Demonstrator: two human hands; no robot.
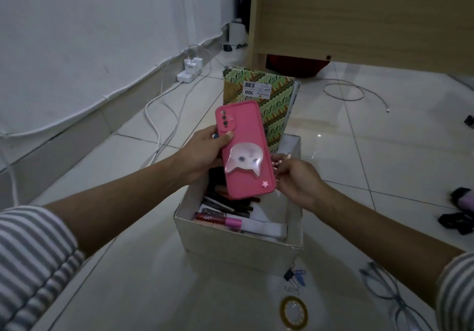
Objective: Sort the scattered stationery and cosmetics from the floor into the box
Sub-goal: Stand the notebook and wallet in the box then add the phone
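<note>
A pink phone [246,135] with a white cat-face grip on its case hangs above the white box [230,241]. My left hand [205,151] grips its left edge, thumb on the back near the camera. My right hand [295,176] holds its lower right edge with the fingertips. Inside the box lie several pens, a nail clipper and a "Juicy" lip tint tube [218,220]. A green batik-patterned notebook [266,100] stands upright in the far end of the box.
Binder clips and paper clips [295,278] and a gold tape roll [293,312] lie on the tiles in front of the box. Glasses [389,297] are at the right. A power strip with chargers [189,70], cables, a wooden desk [359,17] and dark items [459,212] surround it.
</note>
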